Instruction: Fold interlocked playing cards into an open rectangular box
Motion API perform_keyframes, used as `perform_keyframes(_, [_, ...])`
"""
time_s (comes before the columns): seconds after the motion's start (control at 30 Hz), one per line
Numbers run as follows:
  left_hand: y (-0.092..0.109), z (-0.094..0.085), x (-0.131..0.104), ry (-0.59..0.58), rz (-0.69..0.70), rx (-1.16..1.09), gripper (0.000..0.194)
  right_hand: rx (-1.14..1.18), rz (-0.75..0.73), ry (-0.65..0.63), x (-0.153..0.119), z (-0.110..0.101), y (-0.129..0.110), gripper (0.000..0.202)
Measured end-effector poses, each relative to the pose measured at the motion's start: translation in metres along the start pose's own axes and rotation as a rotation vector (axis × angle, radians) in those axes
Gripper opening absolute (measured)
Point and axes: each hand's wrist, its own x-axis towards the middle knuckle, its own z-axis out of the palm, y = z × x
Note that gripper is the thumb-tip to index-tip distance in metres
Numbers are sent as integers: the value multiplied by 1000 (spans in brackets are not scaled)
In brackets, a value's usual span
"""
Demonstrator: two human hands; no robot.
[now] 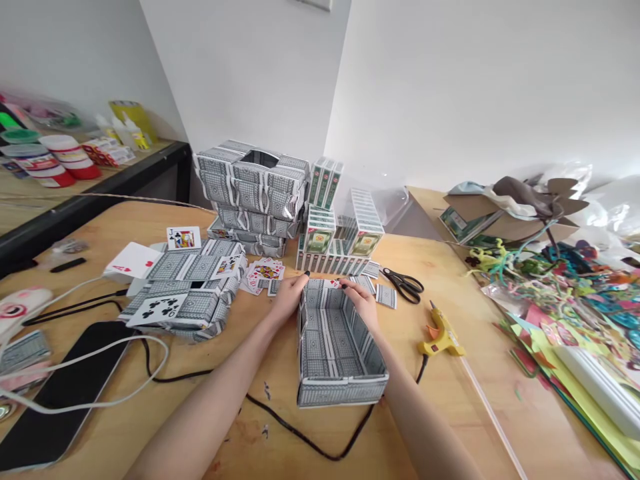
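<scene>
An open-topped box made of playing cards point(327, 337) rests on the wooden table, its grey patterned card backs showing inside and out. My left hand point(291, 297) grips its far left corner, thumb on the rim. At the far right corner, my right hand point(361, 303) pinches the same rim, where a bit of a red-marked card face shows. Both hands' lower fingers are hidden behind the box walls. Just beyond the hands lie loose playing cards point(386, 295). Black-handled scissors point(406, 285) and a yellow glue gun point(441, 339) with a long glue stick lie to the right.
Behind stand stacked card-built boxes point(253, 187) and packs of cards point(320, 233). Another card-covered piece point(200, 293) sits left, near a phone point(65, 393) and white cable. A black cord point(300, 433) crosses in front. Colourful craft scraps point(560, 293) cover the right side.
</scene>
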Motion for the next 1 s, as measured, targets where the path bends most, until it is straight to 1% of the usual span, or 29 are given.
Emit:
perform_keyframes(0.1, [0, 3, -4, -43, 34, -71, 43, 67, -27, -16, -4, 2, -1, 20])
perform_keyframes(0.17, [-3, 4, -5, -104, 44, -101, 47, 99, -38, -64, -6, 1, -7, 23])
perform_keyframes(0.23, [-6, 4, -4, -141, 52, -94, 50, 86, -98, -137, -7, 0, -17, 28])
perform_keyframes(0.3, [-9, 4, -3, -159, 70, -69, 53, -7, -210, -215, -6, 1, -31, 31])
perform_keyframes(0.4, [-7, -1, -5, -201, 148, -32, 53, -297, -376, -298, -4, 10, -49, 25])
perform_keyframes(0.47, [-3, -6, -8, -259, 221, -1, 44, -429, -412, -346, -3, 19, -54, 24])
perform_keyframes(0.5, [-1, -9, -10, -292, 243, 15, 44, -466, -417, -361, -3, 23, -55, 25])
perform_keyframes(0.53, [1, -11, -12, -324, 249, 29, 51, -488, -421, -370, -3, 27, -54, 26])
perform_keyframes(0.6, [3, -15, -16, -365, 224, 52, 67, -513, -434, -380, -4, 32, -50, 26])
perform_keyframes(0.67, [4, -16, -17, -364, 191, 68, 74, -533, -449, -378, -4, 33, -45, 25])
perform_keyframes(0.77, [3, -13, -16, -351, 172, 76, 78, -551, -460, -322, -5, 33, -39, 25])
perform_keyframes(0.87, [3, -11, -15, -344, 180, 76, 81, -539, -445, -271, -4, 34, -35, 25])
perform_keyframes(1.0, [4, -11, -16, -353, 150, 60, 81, -507, -402, -249, -2, 36, -32, 24])
